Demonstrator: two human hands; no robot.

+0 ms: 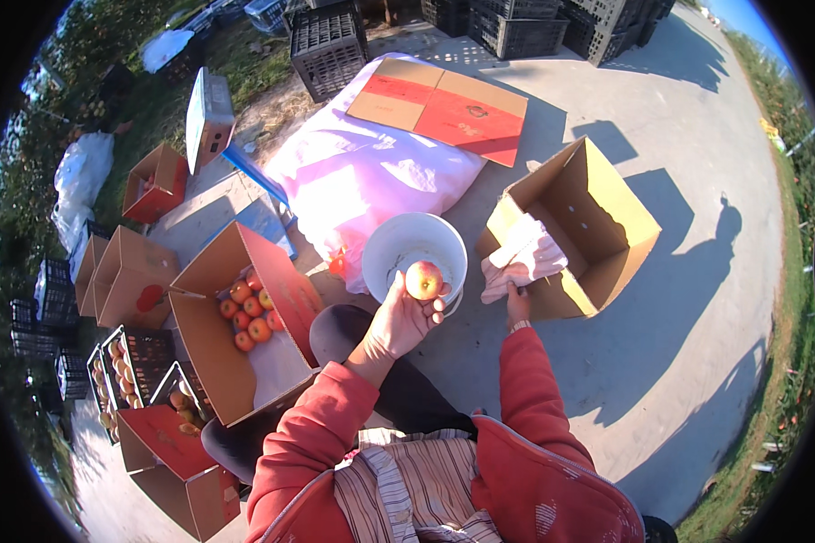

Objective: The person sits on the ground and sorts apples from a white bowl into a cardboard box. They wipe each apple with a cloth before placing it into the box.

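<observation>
My left hand [405,317] holds a red-and-yellow apple [424,280] on its upturned fingers, above a white plastic bucket [380,237]. To the right, my right hand [517,307] grips a striped pinkish cloth [526,261], which hangs over the near left edge of an open cardboard box [625,217]. The inside of that box shows bare cardboard, partly in shade. By my left knee stands an open red carton [207,326], with several apples [250,309] at its far end and a pale liner [275,370] on its bottom.
A pale pink sheet-covered heap [373,166] lies ahead, a flattened carton [441,108] on top. Black plastic crates [329,51] stand at the back. Apple-filled crates [125,370] and another red carton [176,468] are at the left. Concrete paving [686,305] extends right.
</observation>
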